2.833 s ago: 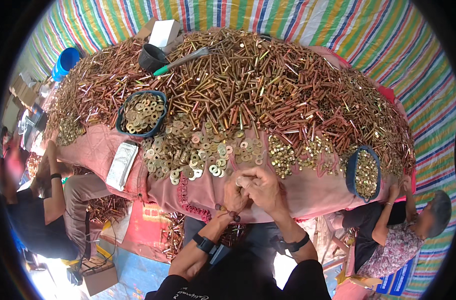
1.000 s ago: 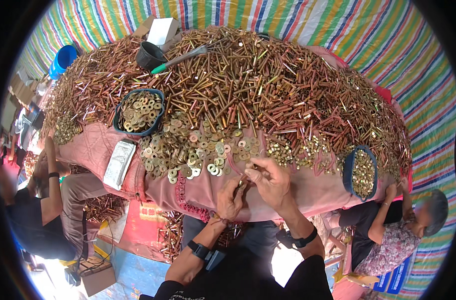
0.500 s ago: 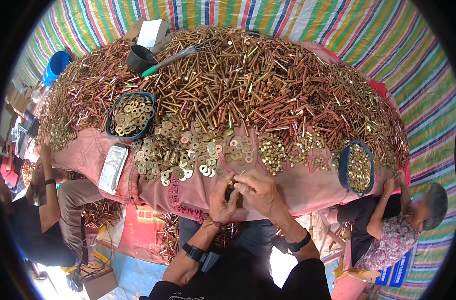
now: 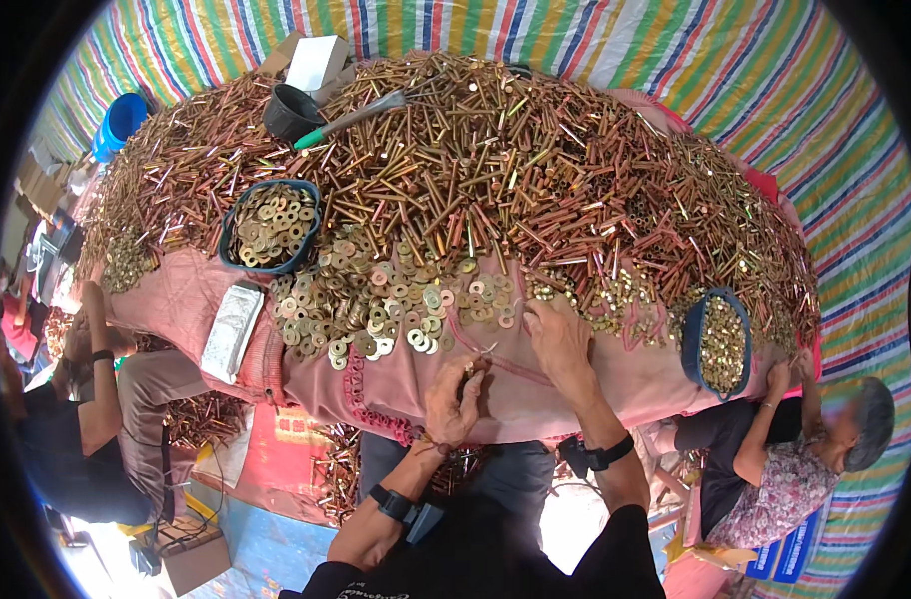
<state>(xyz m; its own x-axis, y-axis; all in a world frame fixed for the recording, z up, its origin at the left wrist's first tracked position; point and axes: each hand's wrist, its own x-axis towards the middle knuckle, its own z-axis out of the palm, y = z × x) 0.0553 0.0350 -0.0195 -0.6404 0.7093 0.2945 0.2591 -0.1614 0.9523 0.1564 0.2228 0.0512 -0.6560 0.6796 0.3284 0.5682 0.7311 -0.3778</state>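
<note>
My left hand [image 4: 455, 401] is closed above the pink cloth [image 4: 615, 379] at its near edge. Its fingers hold something small and mostly hidden; a thin pale tip pokes out by the fingertips. Farther forward and right, my right hand [image 4: 562, 344] has its fingertips bunched at the near edge of a pile of small brass-coloured nuts [image 4: 605, 298]. Whatever is between those fingers cannot be made out. Left of the nuts lie many flat washers [image 4: 376, 314], spread loose on the cloth. Behind both piles rises a big heap of copper-coloured metal rods [image 4: 475, 150].
A blue basket of washers [image 4: 223, 232] stands left, another blue basket with nuts [image 4: 691, 344] right. A silver packet [image 4: 233, 332] lies on the cloth. A black scoop [image 4: 292, 115] and green-handled hand tool [image 4: 321, 135] rest on the heap. A person [image 4: 775, 469] sits right, another [image 4: 66, 439] left.
My right hand has parted from my left and moved forward and right to the nuts. My left hand stays near the cloth's edge, slightly lower. The view has shifted a little.
</note>
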